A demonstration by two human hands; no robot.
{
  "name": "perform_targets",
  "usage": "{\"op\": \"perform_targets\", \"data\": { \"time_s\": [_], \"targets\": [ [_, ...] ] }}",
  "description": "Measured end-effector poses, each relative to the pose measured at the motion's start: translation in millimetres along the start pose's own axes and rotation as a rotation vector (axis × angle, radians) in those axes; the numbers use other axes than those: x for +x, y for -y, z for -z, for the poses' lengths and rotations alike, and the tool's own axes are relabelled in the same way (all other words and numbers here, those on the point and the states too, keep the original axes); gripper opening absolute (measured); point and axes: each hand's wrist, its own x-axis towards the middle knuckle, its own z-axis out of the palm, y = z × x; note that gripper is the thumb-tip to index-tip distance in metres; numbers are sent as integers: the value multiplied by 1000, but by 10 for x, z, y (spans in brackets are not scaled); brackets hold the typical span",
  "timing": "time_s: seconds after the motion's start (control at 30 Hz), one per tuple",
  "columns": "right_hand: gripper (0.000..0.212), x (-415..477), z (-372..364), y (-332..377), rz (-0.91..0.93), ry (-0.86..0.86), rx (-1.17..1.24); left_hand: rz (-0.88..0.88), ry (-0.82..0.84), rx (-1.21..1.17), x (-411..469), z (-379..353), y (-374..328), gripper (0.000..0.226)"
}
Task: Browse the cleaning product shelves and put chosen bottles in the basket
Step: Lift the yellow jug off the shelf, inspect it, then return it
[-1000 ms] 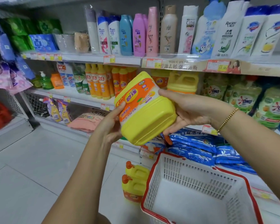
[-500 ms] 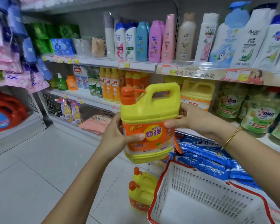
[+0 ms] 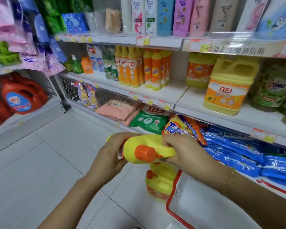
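A yellow detergent jug (image 3: 162, 147) with an orange cap is tipped over, its cap pointing at me, held low above the floor just left of the basket. My left hand (image 3: 109, 156) grips its left side and bottom. My right hand (image 3: 180, 149) holds its handle side from the right. The white basket with a red rim (image 3: 172, 200) sits at the lower right, its inside showing no items; my right forearm crosses over it.
Another yellow jug (image 3: 162, 180) stands on the floor beside the basket. Shelves ahead hold orange dish-soap bottles (image 3: 139, 68), a large yellow jug (image 3: 228, 90), shampoo bottles above, and blue detergent bags (image 3: 238, 151) on the lowest shelf. Tiled floor stretches to the left.
The jug went from upright at chest height to tipped on its side and much lower, near the basket. My view dropped and shifted toward the lower shelves.
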Motion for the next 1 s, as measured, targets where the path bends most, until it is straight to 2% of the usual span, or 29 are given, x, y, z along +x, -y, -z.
{"op": "perform_targets", "data": {
  "time_s": [0.07, 0.13, 0.23, 0.27, 0.37, 0.43, 0.5, 0.57, 0.6, 0.67, 0.73, 0.87, 0.97, 1.0],
  "targets": [
    [28, -17, -230, 76, -9, 16, 78, 12, 33, 5, -29, -14, 127, 60],
    [31, 19, -454, 123, -75, 40, 121, 108, 71, -19, -46, -46, 259, 54],
    [38, 235, -741, 33, -259, 99, 280, 446, 175, -174, -68, -123, 460, 57],
    [40, 296, -839, -18, -316, 128, 323, 559, 220, -232, -73, -157, 530, 52],
    [23, 315, -1248, -179, -367, 282, 296, 820, 351, -336, -133, -306, 686, 30],
    [22, 260, -1533, -272, -413, 361, 315, 962, 404, -392, -213, -488, 762, 28],
    [25, 202, -1807, -388, -469, 418, 336, 1100, 385, -444, -309, -739, 821, 30],
    [24, 157, -2065, -525, -529, 477, 337, 1146, 316, -408, -412, -1038, 884, 24],
    [33, 118, -2181, -582, -562, 501, 338, 1135, 286, -357, -483, -1192, 911, 21],
    [65, 21, -2388, -678, -623, 527, 341, 1094, 240, -274, -641, -1452, 963, 23],
    [70, -56, -2535, -761, -636, 529, 345, 1078, 205, -279, -801, -1662, 1065, 29],
    [49, -76, -2647, -923, -640, 591, 254, 1100, 164, -301, -985, -1943, 1230, 41],
    [18, -31, -2646, -1021, -584, 633, 90, 1104, 193, -280, -1022, -2061, 1237, 35],
    [14, -18, -2625, -1037, -570, 650, 41, 1104, 211, -273, -1012, -2081, 1241, 33]
  ]
}}
